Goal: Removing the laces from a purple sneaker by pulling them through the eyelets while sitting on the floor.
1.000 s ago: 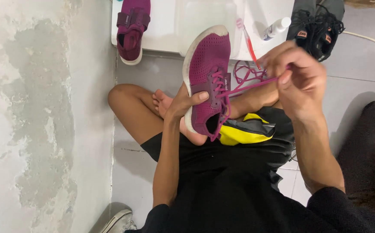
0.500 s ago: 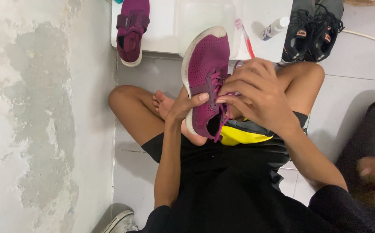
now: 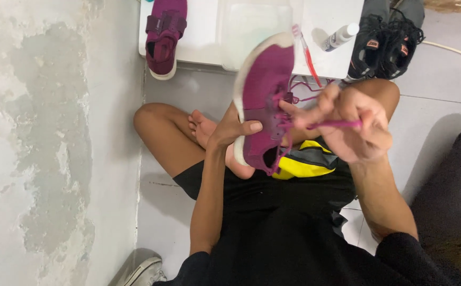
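Note:
I sit cross-legged on the floor. My left hand [image 3: 235, 129] grips a magenta sneaker with a white sole [image 3: 265, 90] from its left side, thumb across the upper, holding it above my lap with the toe pointing away. My right hand [image 3: 353, 123] is at the shoe's right side, fingers pinching a magenta shoelace [image 3: 336, 125] that runs from the eyelets. More loose lace loops behind my right hand.
The matching magenta sneaker [image 3: 162, 37] stands on a low white board [image 3: 326, 21] ahead, with a clear tray [image 3: 251, 26], a red toothbrush [image 3: 309, 57] and a small white bottle [image 3: 340, 36]. Black sneakers [image 3: 387, 42] sit at the right. A peeling wall [image 3: 45, 132] is left.
My right hand came in from the far right to the shoe's eyelets, then drew back to the right with the lace pinched. The left hand kept the shoe steady.

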